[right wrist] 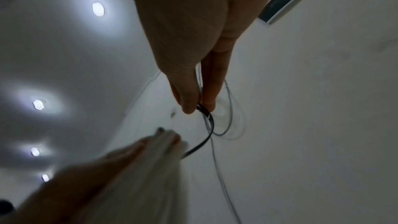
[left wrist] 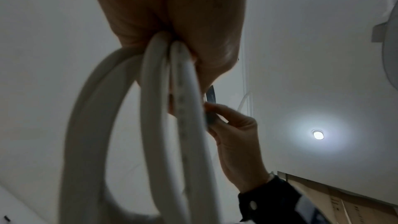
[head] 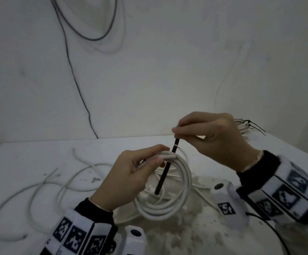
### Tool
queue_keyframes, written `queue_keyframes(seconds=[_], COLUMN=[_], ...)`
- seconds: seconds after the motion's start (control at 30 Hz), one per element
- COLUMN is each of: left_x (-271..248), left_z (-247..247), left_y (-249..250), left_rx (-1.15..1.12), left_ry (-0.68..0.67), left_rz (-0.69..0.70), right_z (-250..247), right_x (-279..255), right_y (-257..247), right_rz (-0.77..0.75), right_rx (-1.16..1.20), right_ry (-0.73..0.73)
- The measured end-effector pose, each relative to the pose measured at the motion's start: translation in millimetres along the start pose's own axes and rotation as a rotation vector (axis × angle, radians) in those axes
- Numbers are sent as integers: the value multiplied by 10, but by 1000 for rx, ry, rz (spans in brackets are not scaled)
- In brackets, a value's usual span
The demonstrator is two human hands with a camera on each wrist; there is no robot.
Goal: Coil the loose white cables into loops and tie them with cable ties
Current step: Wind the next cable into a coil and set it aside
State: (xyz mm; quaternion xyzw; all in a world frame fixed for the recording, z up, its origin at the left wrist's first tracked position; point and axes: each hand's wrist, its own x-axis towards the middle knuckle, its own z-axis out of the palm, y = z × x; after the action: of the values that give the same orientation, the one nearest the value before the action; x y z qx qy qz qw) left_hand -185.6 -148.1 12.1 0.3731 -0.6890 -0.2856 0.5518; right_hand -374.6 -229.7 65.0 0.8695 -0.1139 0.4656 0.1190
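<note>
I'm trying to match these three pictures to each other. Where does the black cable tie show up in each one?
Head: the black cable tie runs across the centre, from the right hand down over the coiled white cable.
Left wrist: only a short piece shows right of centre, beside the coil.
Right wrist: it curves below centre, from the pinching fingertips towards the left hand.
Shared landmark: the coiled white cable, held by the left hand.

The head camera looks forward and down from above the table [head: 39, 159], close over both hands. The 2 wrist cameras sit under the palms and face upward along the fingers toward the ceiling lights [right wrist: 98, 9]. All 3 views share the coiled white cable [head: 182, 173] and black cable tie [head: 165, 173].
</note>
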Motion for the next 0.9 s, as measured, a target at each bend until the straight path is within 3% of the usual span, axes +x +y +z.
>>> queue_keyframes(seconds=[0.1, 0.27, 0.33, 0.43, 0.63, 0.77, 0.9], left_x=[-22, -40, -60, -45, -43, -30, -19], left_z=[-175, -391, -436, -478, -502, -499, -498], left_y=[78, 183, 217, 201, 245, 211, 170], left_rx=[85, 178, 224, 197, 250, 257, 267], left_ry=[11, 52, 70, 135, 124, 134, 148], left_rz=[49, 130, 161, 136, 94, 124, 131], right_z=[134, 368, 443, 512, 619, 593, 621], right_x=[145, 233, 249, 301, 361, 410, 405], right_y=[-210, -346, -411, -487, -570, -646, -660], right_rz=[94, 484, 556, 549, 506, 541, 621], right_rx=[156, 617, 732, 730, 731, 806, 719], right_ry=[96, 79, 108, 196, 288, 186, 120])
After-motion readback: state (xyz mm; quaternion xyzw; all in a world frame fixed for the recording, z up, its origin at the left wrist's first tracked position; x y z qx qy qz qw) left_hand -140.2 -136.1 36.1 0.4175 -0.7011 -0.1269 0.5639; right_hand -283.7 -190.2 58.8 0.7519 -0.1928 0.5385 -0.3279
